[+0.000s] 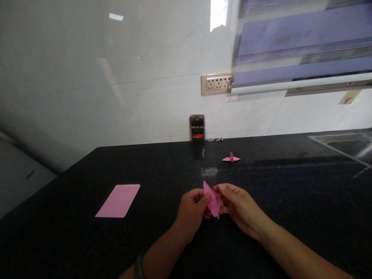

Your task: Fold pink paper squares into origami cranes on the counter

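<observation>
Left hand [190, 213] holds a folded pink paper [212, 199] with the thumb pressed flat on its near face, while the right hand [240, 207] stands narrow, fingertips gathered at the paper's right edge; whether they pinch it, I cannot tell. The folded paper is above the near part of the black tabletop [72, 240], one point up and a thin tip downward. Well to the left lies a pink sheet [117, 201] with pale yellow edges. Beyond the right hand, a pink paper bird [231, 158] sits with wings spread. Farther back, a small dark box [197, 130], its front blurred, stands upright against the wall [151, 104], a beaded string [215, 140] just beside it.
</observation>
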`<state>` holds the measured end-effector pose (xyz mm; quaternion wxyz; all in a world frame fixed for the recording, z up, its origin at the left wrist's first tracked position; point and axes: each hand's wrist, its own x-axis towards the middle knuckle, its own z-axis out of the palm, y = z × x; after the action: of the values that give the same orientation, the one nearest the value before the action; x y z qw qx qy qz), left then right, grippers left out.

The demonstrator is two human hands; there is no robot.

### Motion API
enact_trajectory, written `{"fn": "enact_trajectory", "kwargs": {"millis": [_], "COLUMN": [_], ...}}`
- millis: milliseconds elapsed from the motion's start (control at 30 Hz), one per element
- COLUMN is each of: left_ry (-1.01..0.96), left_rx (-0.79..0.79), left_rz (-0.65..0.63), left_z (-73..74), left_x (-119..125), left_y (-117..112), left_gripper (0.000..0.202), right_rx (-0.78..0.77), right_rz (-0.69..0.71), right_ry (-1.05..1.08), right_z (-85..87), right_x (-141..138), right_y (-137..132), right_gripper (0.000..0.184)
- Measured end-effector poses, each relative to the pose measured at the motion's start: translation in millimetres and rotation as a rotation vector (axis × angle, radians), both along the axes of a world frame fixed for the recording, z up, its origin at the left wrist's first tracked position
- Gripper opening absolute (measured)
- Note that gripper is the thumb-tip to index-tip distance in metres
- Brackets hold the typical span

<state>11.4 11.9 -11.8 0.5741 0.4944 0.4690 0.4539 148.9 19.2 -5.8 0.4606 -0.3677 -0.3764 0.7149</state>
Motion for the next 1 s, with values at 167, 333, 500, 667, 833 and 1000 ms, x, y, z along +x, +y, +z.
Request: {"fn": "enact_trajectory", "kwargs": {"millis": [167,333,500,667,833,1000], "left_ry": [0.071,0.099,0.127,0.226,0.589,0.742], "left_rx": [0.028,0.009,-0.034,0.009,0.310,0.434], "left_rz": [0.016,-0.016,-0.004,0.049,0.115,0.122], "left_z": [1.2,4.3,5.8,2.7,-1.3,1.9], "left_x": [-1,0,1,-1,-2,-1], "left_y": [1,0,0,0,-3,-6], "left_gripper": [0.022,0.020,0.018,0.019,0.018,0.024], "right_rx": [-0.022,-0.028,0.020,0.288,0.519,0.622], "right_rz": [0.096,0.083,0.009,-0.010,-0.065,-0.127], "right_ry": [0.083,0.081,-0.057,-0.524,-0.868,-1.006], "right_z": [-0.3,-1.4,-0.9,0.8,-5.9,-6.1], "right_x": [1,2,4,3,0,-2], "right_y": [1,2,4,1,-4,-6], "right_gripper": [0.020,0.018,0.021,0.019,0.018,0.021]}}
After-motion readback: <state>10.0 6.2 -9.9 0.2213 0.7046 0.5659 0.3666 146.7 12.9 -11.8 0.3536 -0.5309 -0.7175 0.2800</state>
